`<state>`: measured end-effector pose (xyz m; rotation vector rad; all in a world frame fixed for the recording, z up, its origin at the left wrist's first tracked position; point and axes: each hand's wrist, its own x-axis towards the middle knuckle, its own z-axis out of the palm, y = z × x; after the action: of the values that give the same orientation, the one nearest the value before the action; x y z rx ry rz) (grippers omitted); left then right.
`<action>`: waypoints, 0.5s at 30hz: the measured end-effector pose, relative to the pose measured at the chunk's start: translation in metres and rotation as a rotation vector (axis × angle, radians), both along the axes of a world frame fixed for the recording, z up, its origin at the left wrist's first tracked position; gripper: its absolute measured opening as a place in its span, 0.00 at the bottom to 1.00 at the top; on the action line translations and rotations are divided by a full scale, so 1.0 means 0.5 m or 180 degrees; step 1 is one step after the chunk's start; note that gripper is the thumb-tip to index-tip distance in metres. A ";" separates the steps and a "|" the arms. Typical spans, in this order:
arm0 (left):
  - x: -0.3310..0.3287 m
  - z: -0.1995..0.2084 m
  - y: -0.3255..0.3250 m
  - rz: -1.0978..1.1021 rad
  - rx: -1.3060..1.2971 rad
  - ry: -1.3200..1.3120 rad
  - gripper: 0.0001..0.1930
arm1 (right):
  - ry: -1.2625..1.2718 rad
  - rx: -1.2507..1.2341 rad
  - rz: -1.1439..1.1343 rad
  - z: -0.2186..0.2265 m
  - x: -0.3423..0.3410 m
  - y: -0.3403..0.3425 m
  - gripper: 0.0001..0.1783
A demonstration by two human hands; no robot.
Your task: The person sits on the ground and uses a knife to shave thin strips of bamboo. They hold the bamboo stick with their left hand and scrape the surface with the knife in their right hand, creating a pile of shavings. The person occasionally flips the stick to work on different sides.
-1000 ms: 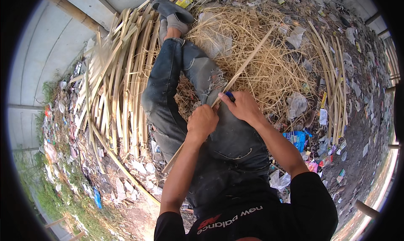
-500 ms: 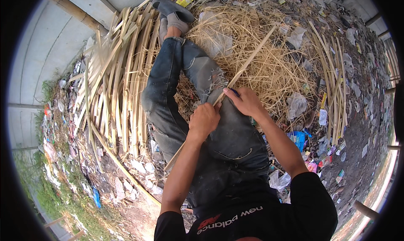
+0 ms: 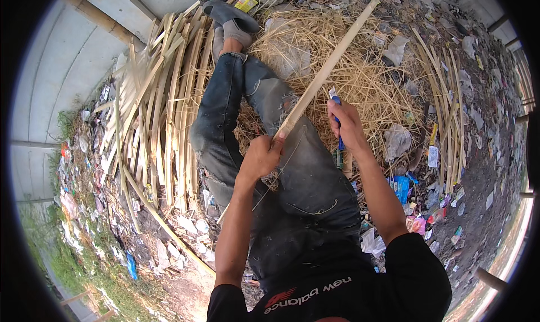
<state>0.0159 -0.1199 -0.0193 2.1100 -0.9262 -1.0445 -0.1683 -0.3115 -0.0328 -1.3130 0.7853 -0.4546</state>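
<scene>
To the left of the grip, beyond the person's legs, lay the large pile of long, pale strips (image 3: 174, 114). Ahead of the grip and off to its right spread a loose heap of straw-like shavings (image 3: 371, 102). Farther right, well apart from both hands, was a smaller bunch of strips (image 3: 444, 108). Right under the grip were the worn dark trousers (image 3: 309, 164), with the thigh as a soft rest.

One long strip (image 3: 329, 69) ran slantwise from the left hand, its flat face showing and its far end reaching over the shavings, ahead and to the right. The left hand (image 3: 261, 160) pinched it, the thumb lying along the strip; how the fingers sat underneath could not be told. The right hand (image 3: 347, 126), just to the right of the strip and apart from it, had its fingers curled around what looked like a small knife (image 3: 336, 101) with a blue handle, its pale tip pointing away from the body. The edge was too small to make out.

Good handling seemed to call for a firm thumb on the strip, since its long free end could easily swing or twist. Steadying it against the thigh would probably help, with the knife tip kept clear of the trousers and the left thumb out of its line.
</scene>
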 end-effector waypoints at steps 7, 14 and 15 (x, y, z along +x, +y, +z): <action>0.024 0.167 -0.017 0.0827 -0.2322 0.0858 0.35 | -0.0037 -0.1059 0.0097 0.067 0.040 0.066 0.23; 0.010 0.178 -0.032 0.0908 -0.3255 -0.0177 0.30 | -0.0926 -0.2748 -0.0120 0.111 0.110 0.136 0.28; 0.020 0.170 -0.009 0.0670 -0.3083 0.0003 0.26 | -0.0976 -0.2743 -0.0160 0.109 0.109 0.123 0.28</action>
<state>0.0261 -0.1244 0.0657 1.3384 -0.9216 -0.3467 -0.1138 -0.2498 0.0218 -1.9473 0.3550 -1.0826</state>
